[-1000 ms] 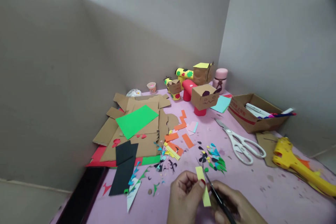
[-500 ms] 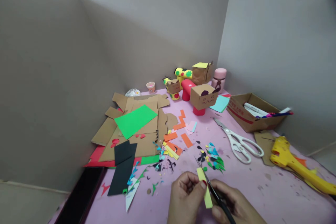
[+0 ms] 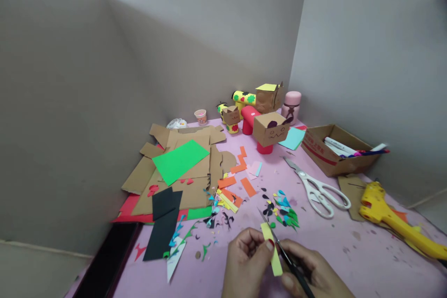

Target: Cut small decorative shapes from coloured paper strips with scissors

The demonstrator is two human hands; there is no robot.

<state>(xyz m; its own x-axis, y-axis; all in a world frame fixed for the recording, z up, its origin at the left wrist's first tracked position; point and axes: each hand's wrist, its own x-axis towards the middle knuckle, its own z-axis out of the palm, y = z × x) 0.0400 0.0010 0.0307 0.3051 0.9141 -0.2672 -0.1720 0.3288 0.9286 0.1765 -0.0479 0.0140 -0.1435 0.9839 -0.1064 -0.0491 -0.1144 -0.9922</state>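
Between the thumb and fingers of my left hand [image 3: 248, 260] is a narrow yellow paper strip [image 3: 275, 260], held upright near the front of the table. My right hand [image 3: 310, 265] grips small scissors with dark handles [image 3: 291, 263]. Their thin blades point away from me and lie along the strip's upper right edge; whether they bite into the paper I cannot tell. Just beyond the blades is a scatter of small drop-shaped paper cutouts [image 3: 282, 209] in blue, green, black and yellow.
Large white scissors [image 3: 319, 191] and a yellow glue gun [image 3: 391, 214] lie to the right, by a cardboard box of markers [image 3: 328, 153]. Cardboard sheets [image 3: 195, 186] and a phone [image 3: 108, 260] are on the left. A red cardboard animal [image 3: 270, 130] stands at the back.
The yellow strip and the scissors have shifted very slightly. Both hands keep their grip, and the rest of the table looks the same.
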